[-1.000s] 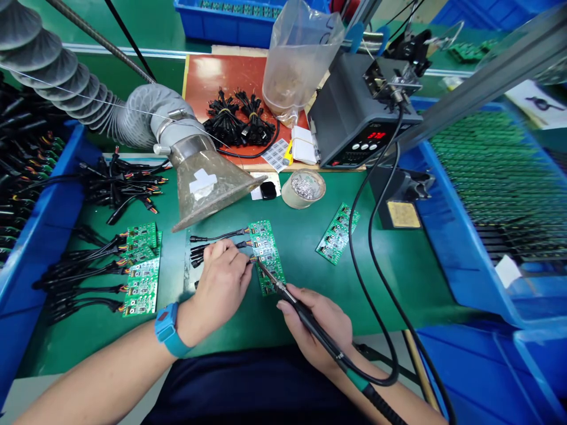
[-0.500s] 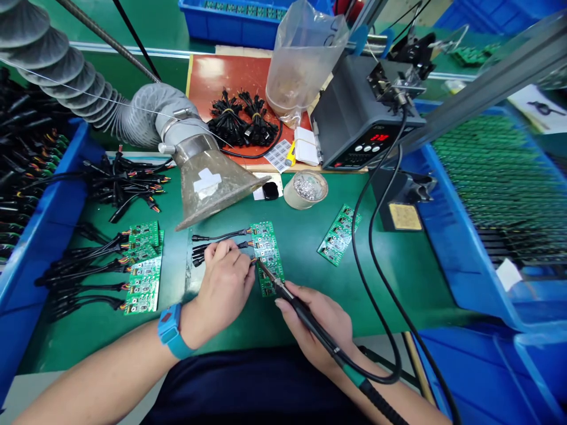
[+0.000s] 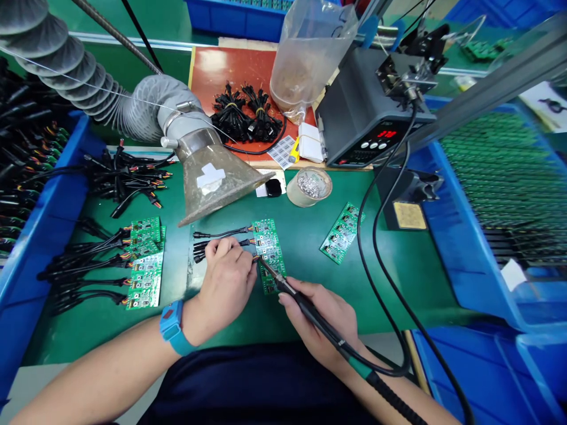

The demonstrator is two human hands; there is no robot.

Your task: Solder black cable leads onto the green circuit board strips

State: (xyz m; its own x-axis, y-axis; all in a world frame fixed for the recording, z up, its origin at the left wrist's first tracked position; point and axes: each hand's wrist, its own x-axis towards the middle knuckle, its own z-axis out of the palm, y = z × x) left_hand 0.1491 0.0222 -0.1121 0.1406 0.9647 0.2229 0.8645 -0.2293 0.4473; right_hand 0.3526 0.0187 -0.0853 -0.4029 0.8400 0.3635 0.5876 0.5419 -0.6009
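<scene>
My left hand (image 3: 227, 282) rests on the green mat with its fingers pinched on a thin black cable (image 3: 220, 242) at the left edge of a row of green circuit boards (image 3: 269, 252). Gripped like a pen in my right hand (image 3: 325, 321) is a black soldering iron (image 3: 305, 307). Its tip touches the board edge right beside my left fingertips. Two more black cables run left from the upper boards.
A fume extraction funnel (image 3: 211, 177) on a grey hose hangs just behind the boards. Finished boards with cables (image 3: 144, 262) lie at left, a loose board (image 3: 342, 232) at right. A soldering station (image 3: 367, 118), a tip-cleaner tin (image 3: 309, 186) and blue bins (image 3: 496, 195) surround the mat.
Both hands stay at the same joint; only the view has shifted slightly down and right.
</scene>
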